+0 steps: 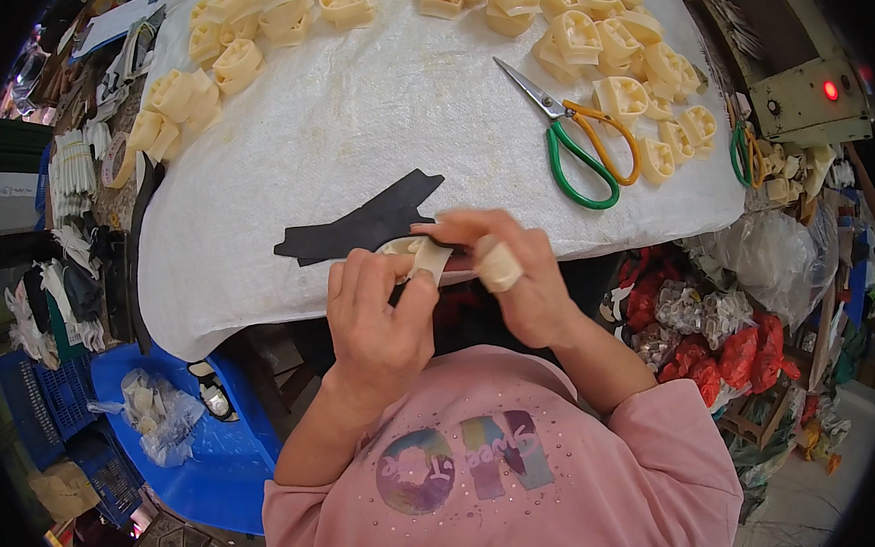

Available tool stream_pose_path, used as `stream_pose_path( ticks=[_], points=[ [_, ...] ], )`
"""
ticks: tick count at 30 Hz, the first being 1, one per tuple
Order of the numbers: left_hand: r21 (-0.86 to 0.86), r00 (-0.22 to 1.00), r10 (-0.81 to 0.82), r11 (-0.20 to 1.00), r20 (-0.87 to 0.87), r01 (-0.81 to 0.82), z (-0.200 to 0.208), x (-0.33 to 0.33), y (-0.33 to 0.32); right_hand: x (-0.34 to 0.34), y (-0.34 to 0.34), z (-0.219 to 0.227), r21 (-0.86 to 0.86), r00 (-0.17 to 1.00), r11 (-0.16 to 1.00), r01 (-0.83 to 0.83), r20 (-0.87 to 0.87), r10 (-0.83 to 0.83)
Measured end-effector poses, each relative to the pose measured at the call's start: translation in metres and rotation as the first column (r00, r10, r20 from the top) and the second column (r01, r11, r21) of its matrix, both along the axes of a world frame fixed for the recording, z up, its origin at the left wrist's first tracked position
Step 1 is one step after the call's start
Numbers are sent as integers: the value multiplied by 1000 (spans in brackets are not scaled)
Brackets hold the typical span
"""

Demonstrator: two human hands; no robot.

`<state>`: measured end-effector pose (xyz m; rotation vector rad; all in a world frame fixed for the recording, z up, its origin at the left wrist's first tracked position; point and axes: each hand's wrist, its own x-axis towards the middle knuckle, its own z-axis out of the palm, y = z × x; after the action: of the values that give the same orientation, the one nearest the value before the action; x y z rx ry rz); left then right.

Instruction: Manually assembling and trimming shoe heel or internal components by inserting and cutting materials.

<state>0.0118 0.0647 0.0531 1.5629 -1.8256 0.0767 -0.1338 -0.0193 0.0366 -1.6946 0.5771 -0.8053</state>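
At the near edge of the white-covered table, my left hand (379, 302) is closed on a cream moulded piece (429, 258) that looks like a shoe heel. My right hand (523, 278), with pale tape round one finger, has its fingers bent over the far side of that piece. A dark strip shows under the right fingertips, along the piece's edge; how far it runs round is hidden by my hands. Just beyond lie flat black cut strips (365, 228), overlapping one another. Farther right rest scissors (558, 112) with one green and one orange handle, blades parted.
Several similar cream pieces (574, 40) are heaped along the table's (377, 107) far and right sides. A blue plastic tub (233, 446) holds a clear bag at the lower left. A machine box with a red light (830, 90) and green-handled scissors (741, 155) are at the right.
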Motion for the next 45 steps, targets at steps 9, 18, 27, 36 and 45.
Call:
stream_pose_path(
  ticks=[9, 18, 27, 36, 45],
  points=[
    [-161, 865, -288, 957, -412, 242, -13, 2, 6, -11, -35, -3, 549, 884, 696, -464, 236, 403],
    [-193, 928, -227, 966, -294, 175, -19, 4, -1, 0, -29, -3, 320, 948, 893, -317, 81, 308],
    [-149, 729, -109, 989, -676, 9, -19, -2, 1, -3, -32, -4, -130, 959, 967, -219, 151, 238],
    [-40, 527, -46, 999, -849, 22, -20, -12, 2, 14, -11, -12, -188, 989, 981, -44, 133, 69],
    [98, 463, 58, 993, -884, 63, -12, -20, 4, 8, -9, 3, -438, 996, 895, 82, -7, -94]
  ],
)
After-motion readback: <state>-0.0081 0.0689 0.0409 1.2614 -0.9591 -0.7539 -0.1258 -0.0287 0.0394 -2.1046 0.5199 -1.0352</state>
